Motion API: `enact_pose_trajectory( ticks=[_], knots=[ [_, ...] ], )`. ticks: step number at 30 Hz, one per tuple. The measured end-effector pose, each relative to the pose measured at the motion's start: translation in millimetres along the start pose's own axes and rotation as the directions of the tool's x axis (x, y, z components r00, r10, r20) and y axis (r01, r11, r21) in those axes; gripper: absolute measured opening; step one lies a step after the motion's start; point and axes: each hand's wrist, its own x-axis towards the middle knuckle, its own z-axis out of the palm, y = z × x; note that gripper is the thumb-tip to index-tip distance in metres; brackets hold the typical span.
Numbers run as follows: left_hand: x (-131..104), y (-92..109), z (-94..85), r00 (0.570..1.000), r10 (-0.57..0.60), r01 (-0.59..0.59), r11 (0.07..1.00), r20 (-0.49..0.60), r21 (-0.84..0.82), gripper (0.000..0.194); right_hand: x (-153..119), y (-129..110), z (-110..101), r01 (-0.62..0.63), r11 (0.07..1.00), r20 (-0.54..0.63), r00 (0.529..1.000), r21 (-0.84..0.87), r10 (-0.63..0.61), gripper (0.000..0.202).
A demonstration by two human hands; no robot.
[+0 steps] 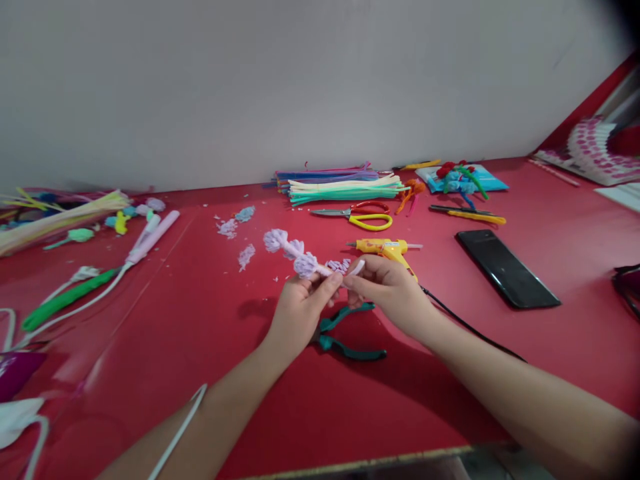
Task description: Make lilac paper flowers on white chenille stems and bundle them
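A lavender pipe-cleaner flower stalk (293, 249) with several fluffy tufts points up and left over the red table. My left hand (305, 303) pinches its lower stem between thumb and fingers. Close beside it, my right hand (383, 287) is closed on a pale strip (357, 268) at the stem's lower end. Small lavender pieces (338, 265) lie just behind the hands. Teal-handled pliers (350, 350) rest below them, the jaws partly hidden by my left hand. A yellow glue gun (387, 247) lies behind my right hand.
Scissors (370, 220) and bundled pipe cleaners (345, 190) lie toward the wall. A black phone (507, 269) is at right. Fluff scraps (246, 257) dot the red table (200, 353). At left are a pink corded tool (154, 237) and a green strip (67, 301).
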Motion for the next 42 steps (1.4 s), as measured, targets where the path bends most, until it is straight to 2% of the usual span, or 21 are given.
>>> enact_pose_trajectory(
  ticks=[2, 3, 5, 7, 9, 11, 12, 14, 16, 17, 19, 21, 25, 31, 32, 34, 36, 37, 39, 41, 42],
  knots=[
    [1, -4, 1.2, 0.997, -0.08, 0.081, 0.982, 0.013, -0.17, 0.022, -1, 3, 0, 0.195, 0.927, -0.045, 0.974, -0.32, -0.22, 0.011],
    [1, -6, 1.9, 0.99, -0.135, 0.139, 0.953, 0.037, -0.27, 0.022, -1, 4, 0, 0.308, 0.818, -0.014, 0.933, -0.487, -0.359, 0.011],
    [0, -8, 3.7, 0.965, -0.244, 0.261, 0.856, 0.096, -0.446, 0.019, -2, 7, -1, 0.491, 0.508, 0.154, 0.809, -0.708, -0.567, 0.016],
    [-3, -8, 5.8, 0.948, -0.296, 0.308, 0.772, 0.115, -0.556, 0.016, -3, 8, -1, 0.572, 0.252, 0.311, 0.705, -0.781, -0.638, 0.022],
    [-5, -6, 7.7, 0.952, -0.293, 0.282, 0.74, 0.084, -0.611, 0.015, -4, 7, -1, 0.583, 0.131, 0.373, 0.66, -0.802, -0.652, 0.024],
    [-7, -4, 8.8, 0.968, -0.251, 0.213, 0.749, 0.029, -0.627, 0.015, -6, 4, 0, 0.583, 0.151, 0.355, 0.658, -0.798, -0.664, 0.022],
    [-7, -3, 8.9, 0.974, -0.225, 0.179, 0.765, 0.005, -0.619, 0.015, -7, 3, 1, 0.586, 0.224, 0.314, 0.673, -0.779, -0.67, 0.021],
    [-8, -3, 8.1, 0.987, -0.154, 0.106, 0.819, -0.039, -0.563, 0.013, -8, 0, 4, 0.551, 0.487, 0.154, 0.753, -0.677, -0.639, 0.017],
    [-7, -2, 6.2, 0.996, -0.061, 0.022, 0.89, -0.071, -0.456, 0.012, -8, -2, 7, 0.414, 0.805, -0.038, 0.881, -0.424, -0.472, 0.011],
    [-6, -1, 4.9, 0.996, -0.011, -0.023, 0.92, -0.084, -0.391, 0.013, -7, -3, 8, 0.311, 0.915, -0.09, 0.935, -0.256, -0.343, 0.01],
    [-5, 1, 2.2, 0.991, 0.094, -0.117, 0.957, -0.095, -0.266, 0.012, -6, -4, 8, 0.106, 0.993, -0.084, 0.991, 0.044, -0.102, 0.014],
    [-5, 4, -0.1, 0.983, 0.167, -0.178, 0.968, -0.078, -0.177, 0.012, -4, -4, 7, -0.013, 0.979, -0.021, 1.0, 0.203, 0.018, 0.017],
    [-6, 8, -1.7, 0.977, 0.21, -0.212, 0.975, -0.043, -0.071, 0.014, -3, -4, 5, -0.083, 0.954, 0.044, 0.996, 0.289, 0.073, 0.018],
    [-9, 8, 1.8, 0.991, 0.13, -0.13, 0.986, 0.0, -0.104, 0.012, -3, 0, 10, -0.267, 0.79, 0.162, 0.964, 0.551, 0.213, 0.015],
    [-8, 6, 2.5, 0.995, 0.103, -0.104, 0.987, -0.01, -0.126, 0.011, -2, 2, 11, -0.253, 0.81, 0.15, 0.967, 0.529, 0.204, 0.015],
    [-4, 1, 3.4, 1.0, 0.016, -0.018, 0.977, -0.011, -0.212, 0.013, -1, 4, 10, -0.132, 0.926, 0.038, 0.991, 0.353, 0.127, 0.017],
    [0, -5, 3.5, 0.992, -0.115, 0.128, 0.93, 0.058, -0.343, 0.017, 1, 6, 7, 0.081, 0.996, -0.099, 0.992, -0.03, -0.084, 0.018],
    [1, -7, 3.4, 0.979, -0.174, 0.204, 0.893, 0.111, -0.4, 0.018, 1, 7, 5, 0.201, 0.946, -0.11, 0.966, -0.255, -0.235, 0.019],
    [3, -10, 2.6, 0.957, -0.23, 0.289, 0.833, 0.179, -0.471, 0.018, 2, 9, 0, 0.403, 0.686, 0.009, 0.866, -0.606, -0.5, 0.021],
    [3, -10, 1.8, 0.958, -0.231, 0.287, 0.82, 0.172, -0.495, 0.017, 2, 10, -3, 0.534, 0.389, 0.217, 0.755, -0.751, -0.619, 0.024],
    [3, -9, 1.4, 0.963, -0.222, 0.269, 0.83, 0.152, -0.489, 0.018, 2, 10, -4, 0.569, 0.282, 0.299, 0.718, -0.772, -0.629, 0.024]
  ],
)
